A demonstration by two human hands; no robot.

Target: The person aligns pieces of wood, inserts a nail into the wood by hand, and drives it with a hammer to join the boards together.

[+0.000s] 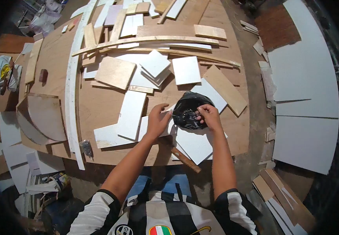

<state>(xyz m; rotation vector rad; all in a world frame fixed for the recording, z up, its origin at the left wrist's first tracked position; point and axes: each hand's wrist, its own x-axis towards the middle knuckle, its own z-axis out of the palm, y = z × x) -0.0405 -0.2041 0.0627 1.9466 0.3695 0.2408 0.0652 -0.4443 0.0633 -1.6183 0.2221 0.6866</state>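
Observation:
An open black plastic bag (185,105) with small shiny pieces inside rests on white boards on the wooden table. My right hand (209,116) is at the bag's right side, its fingers pinched together over the opening; whatever they hold is too small to name. At the bag's left edge is my left hand (159,119), fingers curved and apart, with nothing visible in it. Below the bag, a hammer (186,159) lies at the table's front edge, its wooden handle pointing toward me.
White and bare wood pieces cover much of the table (110,156). Long strips (153,39) cross its far part. A small clear bag (86,149) lies at the front left. Large white panels (306,78) stand at the right, and a curved wooden piece (46,117) sits at the left.

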